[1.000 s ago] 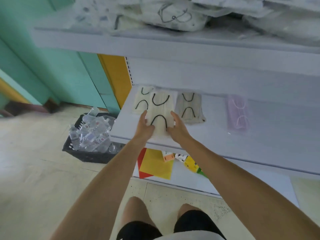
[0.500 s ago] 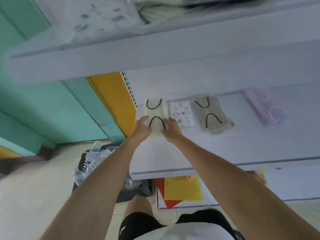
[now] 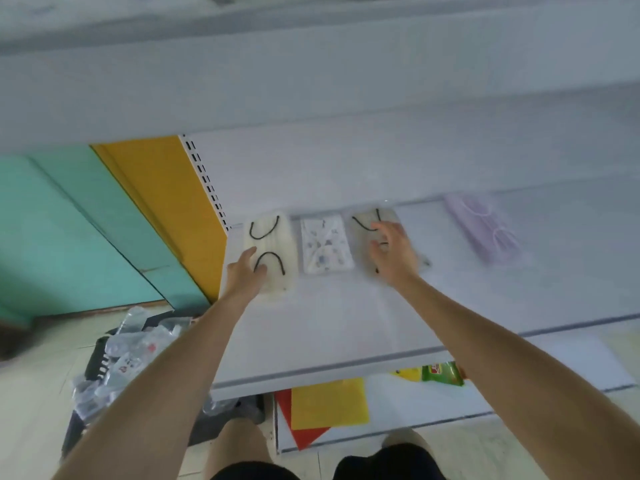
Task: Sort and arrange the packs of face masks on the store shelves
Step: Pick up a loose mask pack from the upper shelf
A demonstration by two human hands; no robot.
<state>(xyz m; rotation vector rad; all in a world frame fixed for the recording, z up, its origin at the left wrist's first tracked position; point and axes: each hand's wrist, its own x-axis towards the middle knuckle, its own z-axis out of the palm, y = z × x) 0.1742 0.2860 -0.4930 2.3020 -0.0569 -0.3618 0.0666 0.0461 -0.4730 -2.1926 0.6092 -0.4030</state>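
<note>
The left hand (image 3: 246, 273) lies flat, fingers straight and close together, on the near left corner of a cream pack (image 3: 273, 237) with black ear loops, at the left end of the shelf (image 3: 346, 323). The right hand (image 3: 393, 258) is spread over a beige pack (image 3: 358, 244), also with black loops; blur hides whether it presses down or only hovers above it. Between the two lies a small patterned pack (image 3: 326, 249), just beside each neighbour, so three packs form a fairly even row along the back of the shelf. A purple pack (image 3: 483, 228) lies well apart to the right, skewed against the row, and probably needs to be drawn in and squared up. Most of the shelf is bare, and a dark crate (image 3: 98, 356) on the floor to the left holds a heap of clear wrapped packs (image 3: 138, 344); whether they are masks is not clear. The sorting looks to be at an early stage, with much left to place.
</note>
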